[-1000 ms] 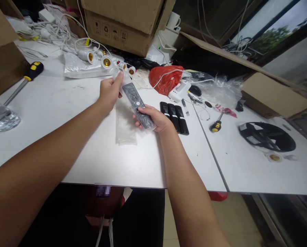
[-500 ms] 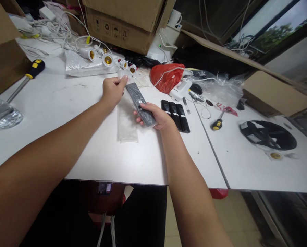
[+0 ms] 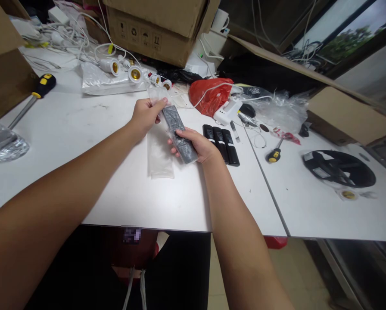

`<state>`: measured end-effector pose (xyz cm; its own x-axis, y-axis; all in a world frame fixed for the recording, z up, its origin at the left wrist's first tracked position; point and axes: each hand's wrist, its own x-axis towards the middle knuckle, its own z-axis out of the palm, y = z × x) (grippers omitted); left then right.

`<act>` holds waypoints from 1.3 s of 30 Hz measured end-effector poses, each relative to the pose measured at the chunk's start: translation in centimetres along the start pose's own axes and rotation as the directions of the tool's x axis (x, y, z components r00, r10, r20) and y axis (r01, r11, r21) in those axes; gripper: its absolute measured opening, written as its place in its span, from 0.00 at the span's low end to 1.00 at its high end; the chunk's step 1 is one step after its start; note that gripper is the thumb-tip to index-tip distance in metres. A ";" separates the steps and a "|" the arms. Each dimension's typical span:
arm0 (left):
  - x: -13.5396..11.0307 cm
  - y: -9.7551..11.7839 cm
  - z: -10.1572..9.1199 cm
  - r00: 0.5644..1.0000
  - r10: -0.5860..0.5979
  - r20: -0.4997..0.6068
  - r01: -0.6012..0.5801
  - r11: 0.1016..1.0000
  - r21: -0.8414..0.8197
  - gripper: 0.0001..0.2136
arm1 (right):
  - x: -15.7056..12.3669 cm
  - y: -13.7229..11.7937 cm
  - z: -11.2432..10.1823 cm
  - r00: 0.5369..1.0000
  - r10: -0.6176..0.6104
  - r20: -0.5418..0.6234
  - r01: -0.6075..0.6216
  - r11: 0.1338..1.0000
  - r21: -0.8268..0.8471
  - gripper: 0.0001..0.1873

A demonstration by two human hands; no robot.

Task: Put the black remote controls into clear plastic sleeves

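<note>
My right hand (image 3: 197, 144) grips the near end of a dark grey remote control (image 3: 179, 133) that sits inside a clear plastic sleeve. My left hand (image 3: 145, 115) pinches the far top edge of that clear sleeve (image 3: 157, 95) just above the remote's far end. Both hands hover a little over the white table (image 3: 83, 142). A second flat clear plastic bag (image 3: 160, 157) lies on the table right under them. Three black remotes (image 3: 221, 144) lie side by side just right of my right hand.
Cardboard boxes (image 3: 157, 26) stand at the back and at the left and right edges. White lamp sockets with cables (image 3: 128, 71), a red bag (image 3: 210, 94), crumpled clear plastic (image 3: 277, 112), two yellow-handled screwdrivers (image 3: 39, 88) (image 3: 273, 154) and a black reel (image 3: 340, 168) lie around.
My left hand has come lower and nearer, drawing the sleeve's top edge down toward the remote's far end. My right hand keeps its grip with little movement.
</note>
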<state>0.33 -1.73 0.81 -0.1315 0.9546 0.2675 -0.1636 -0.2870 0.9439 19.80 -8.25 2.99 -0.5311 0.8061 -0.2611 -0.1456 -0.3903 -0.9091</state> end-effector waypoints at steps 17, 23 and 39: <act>0.2 0.2 -0.3 0.997 -0.076 0.009 0.077 0.997 -0.026 0.17 | 0.3 0.1 -0.3 1.000 0.002 0.005 -0.002 1.000 0.008 0.14; 0.6 0.1 -0.6 0.985 -0.158 0.067 0.166 0.976 -0.142 0.18 | 0.1 -0.1 -0.1 1.000 0.010 -0.013 -0.009 1.000 0.004 0.14; 1.0 0.7 0.3 0.995 -0.090 -0.038 0.068 0.914 -0.401 0.10 | 0.1 0.1 -0.2 1.000 -0.003 -0.006 0.003 1.000 -0.020 0.15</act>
<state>0.40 -0.96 1.76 -0.1534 0.9728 0.1736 -0.5501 -0.2300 0.8028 19.85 -8.13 2.81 -0.5255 0.8100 -0.2605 -0.1302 -0.3791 -0.9162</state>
